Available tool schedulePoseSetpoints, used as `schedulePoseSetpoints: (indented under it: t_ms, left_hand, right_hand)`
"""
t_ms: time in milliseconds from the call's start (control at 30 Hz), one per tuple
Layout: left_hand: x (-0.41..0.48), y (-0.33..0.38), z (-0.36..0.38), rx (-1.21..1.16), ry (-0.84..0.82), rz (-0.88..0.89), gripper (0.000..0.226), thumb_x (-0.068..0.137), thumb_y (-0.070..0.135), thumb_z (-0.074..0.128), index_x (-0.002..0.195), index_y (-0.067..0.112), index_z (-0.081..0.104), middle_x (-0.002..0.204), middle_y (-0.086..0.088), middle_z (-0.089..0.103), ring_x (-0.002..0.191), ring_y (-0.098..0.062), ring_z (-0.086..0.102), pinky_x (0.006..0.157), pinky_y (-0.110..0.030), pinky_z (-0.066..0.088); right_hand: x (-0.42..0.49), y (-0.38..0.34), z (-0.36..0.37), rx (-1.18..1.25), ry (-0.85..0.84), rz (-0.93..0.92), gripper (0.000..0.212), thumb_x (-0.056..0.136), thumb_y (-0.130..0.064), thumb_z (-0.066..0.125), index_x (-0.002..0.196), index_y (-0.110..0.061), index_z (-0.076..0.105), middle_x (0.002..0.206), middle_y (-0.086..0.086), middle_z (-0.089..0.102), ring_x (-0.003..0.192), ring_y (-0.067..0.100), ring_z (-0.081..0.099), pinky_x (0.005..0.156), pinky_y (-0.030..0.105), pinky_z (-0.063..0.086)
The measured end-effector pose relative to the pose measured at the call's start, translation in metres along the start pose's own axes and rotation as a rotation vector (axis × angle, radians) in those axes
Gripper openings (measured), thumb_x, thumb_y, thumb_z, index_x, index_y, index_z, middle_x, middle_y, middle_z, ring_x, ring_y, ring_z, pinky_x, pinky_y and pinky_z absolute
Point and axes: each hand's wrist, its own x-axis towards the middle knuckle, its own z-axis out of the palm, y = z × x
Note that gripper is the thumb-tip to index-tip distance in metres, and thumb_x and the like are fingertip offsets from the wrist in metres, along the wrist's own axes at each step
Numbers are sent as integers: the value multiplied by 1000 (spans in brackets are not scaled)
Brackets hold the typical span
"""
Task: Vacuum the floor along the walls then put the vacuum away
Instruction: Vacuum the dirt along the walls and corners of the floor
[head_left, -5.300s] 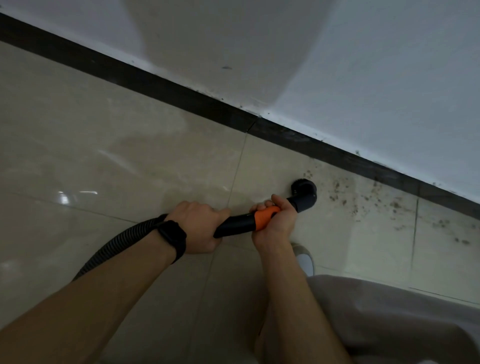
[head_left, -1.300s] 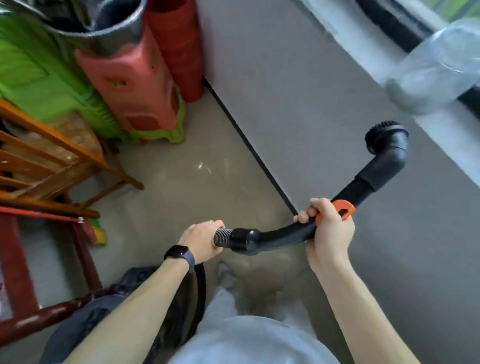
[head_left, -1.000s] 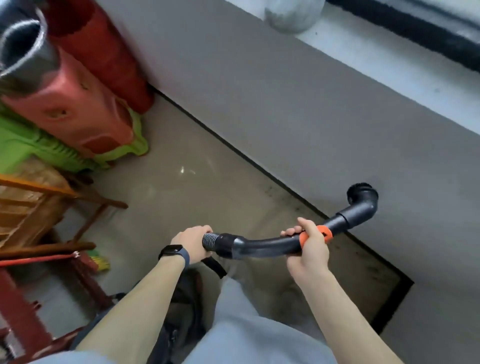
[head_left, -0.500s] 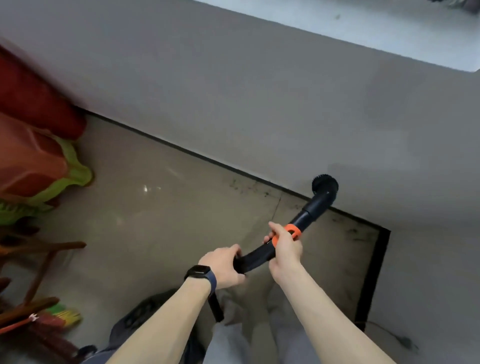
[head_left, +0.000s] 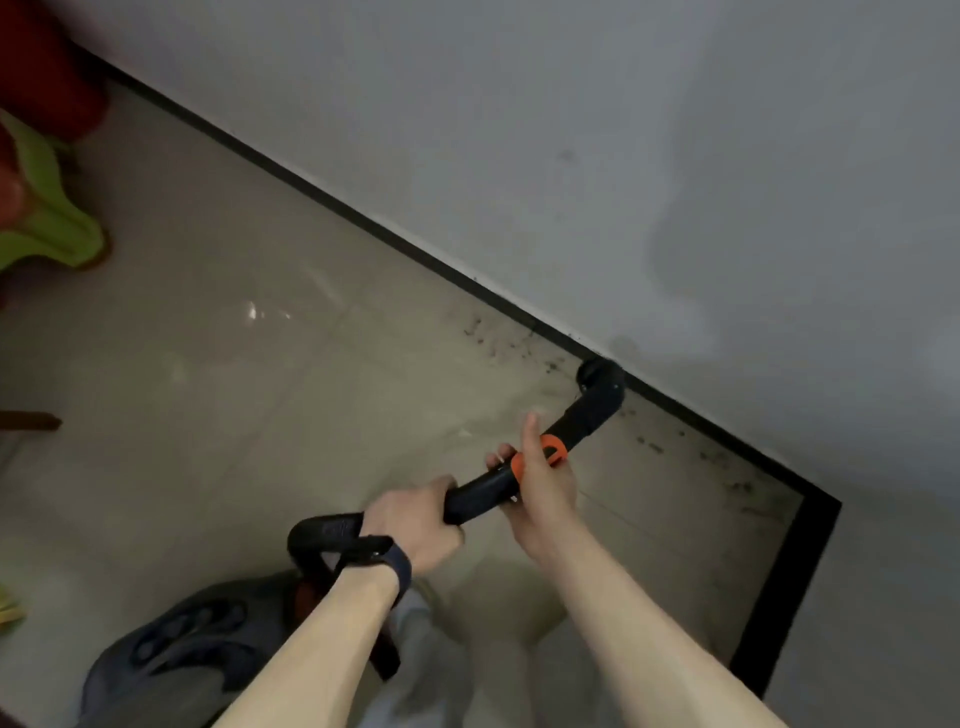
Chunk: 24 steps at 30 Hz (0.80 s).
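- Holding the vacuum wand (head_left: 478, 493) two-handed: a black curved tube that runs from centre frame up and right toward the far wall (head_left: 571, 130).
- left grip (head_left: 415, 525): this hand is wrapped fully round the near end of the wand, where the hose joins. The fingers are closed over the top, and there is a dark wristband (head_left: 389, 564) on the wrist.
- right grip (head_left: 540, 488): this hand sits further along the wand, fingers curled under the tube at the orange collar (head_left: 553, 449). The thumb sticks out straight along the top, pointing toward the nozzle.
- nozzle (head_left: 600, 376): a black elbow head at the wand's far end, down at floor level and right against the black baseboard (head_left: 363, 218). Can't tell if it touches the tile.
- hose (head_left: 322, 530): black, loops out left of the left grip, then drops toward the vacuum body (head_left: 182, 649). The body is grey-blue and blurred, on the floor near left, beside the person's leg.
- floor (head_left: 234, 389): glossy beige tile. Dark dirt specks (head_left: 488, 332) lie just left of the nozzle along the baseboard, with more to its right toward the corner.
- The baseboard runs diagonally from far left to right, then turns the corner and comes nearer on the right.
- green stool (head_left: 47, 223) at the left edge, red stool (head_left: 41, 62) above it — both blurred, well apart from the wand.
- Light trouser leg (head_left: 426, 665) at bottom centre, between the forearms.
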Motion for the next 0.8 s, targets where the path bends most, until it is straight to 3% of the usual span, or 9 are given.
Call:
schedulePoseSetpoints:
  t_ms: [200,333,400,467,633,733,800]
  left_hand:
    - [93,-52,71,52,-89,-111,27,69,61,56,78,37,51,68,12,58,65,-13,58,54,-26,42]
    - [159,-78,111,-55,-247,-194,40,68,74,60,80,36,57,72,9,67,66,-14,65,65,-29,54]
    - [190,-87,128,-155,-285,-225,43,68,73,64,81,33,60,68,8,70,60,-12,68,65,-30,57]
    - [215,-96,146,-187,-201,-210,42,68,72,64,79,32,60,66,8,69,57,-12,67,62,-30,57]
    - [253,-115,210,-280,263,-214,40,73,72,49,90,36,55,69,10,61,61,-12,59,55,-28,49]
    - [272,-130,239,-351,407,-288,35,76,64,54,101,40,57,66,13,57,58,-9,54,51,-25,45]
    - [288,-146,247,-273,438,-274,35,78,60,56,106,38,59,62,16,49,55,-11,48,49,-23,36]
  right_hand:
    - [143,61,2,-159,-24,64,66,98,-46,68,143,-5,44,77,4,65,64,18,71,58,32,59]
    - [227,85,5,-284,-93,80,59,100,-41,66,141,-4,44,90,7,66,63,15,75,49,27,57]
    - [266,91,11,-373,-127,61,54,102,-38,65,139,-4,45,93,8,67,66,16,76,53,28,58]
    - [300,94,22,-446,-148,24,50,101,-32,65,138,-4,44,93,9,67,63,16,75,56,31,59]
    - [352,105,57,-694,-350,-266,37,97,-20,65,121,-13,37,80,5,63,52,16,69,66,41,65]
    - [370,121,65,-782,-466,-359,39,97,-23,65,122,-16,35,84,4,63,54,15,69,58,32,61]
    - [386,130,65,-764,-492,-355,42,98,-25,65,126,-16,35,86,4,65,58,15,71,57,27,59]
